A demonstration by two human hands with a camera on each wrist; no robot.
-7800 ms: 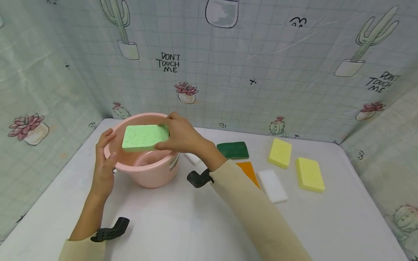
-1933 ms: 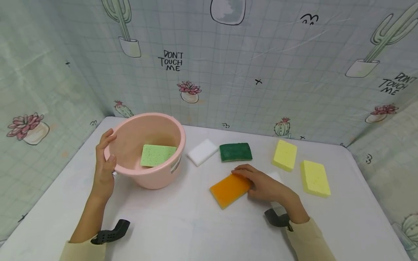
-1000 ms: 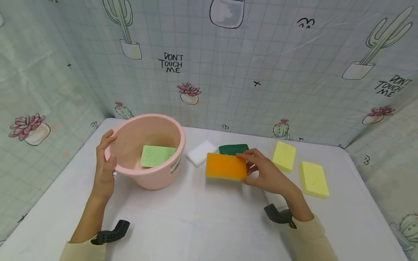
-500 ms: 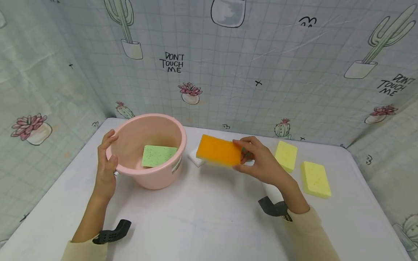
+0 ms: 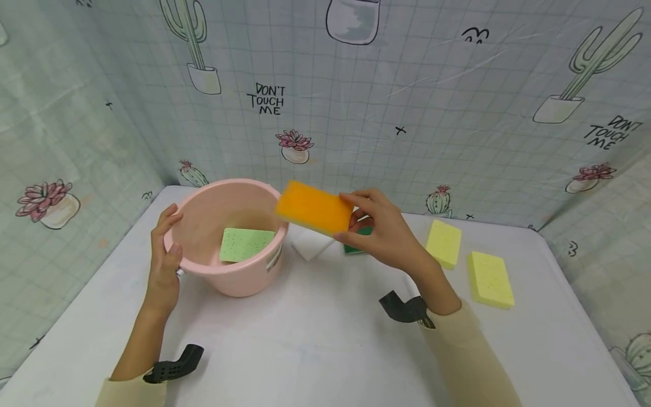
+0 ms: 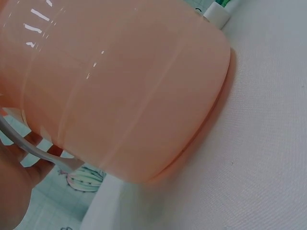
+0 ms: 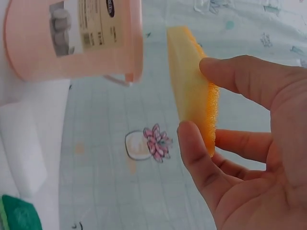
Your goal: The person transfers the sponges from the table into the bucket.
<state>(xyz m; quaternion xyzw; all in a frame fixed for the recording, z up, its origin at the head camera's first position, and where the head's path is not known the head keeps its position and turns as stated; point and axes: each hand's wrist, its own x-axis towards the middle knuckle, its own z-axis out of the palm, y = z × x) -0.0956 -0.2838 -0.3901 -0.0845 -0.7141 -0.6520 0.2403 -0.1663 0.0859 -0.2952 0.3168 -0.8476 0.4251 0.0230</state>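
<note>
Orange sponge (image 5: 315, 207), end-pinched in right hand (image 5: 386, 233) (left hand (image 5: 164, 261) grips bucket (image 5: 240, 282)), could twist on bumping rim (image 5: 203, 268) left of pinch.

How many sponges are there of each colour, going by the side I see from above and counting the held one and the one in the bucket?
Orange sponge: 1
Light green sponge: 1
Dark green sponge: 1
Yellow sponges: 2
White sponges, one mostly hidden: 2
Total: 7
</note>
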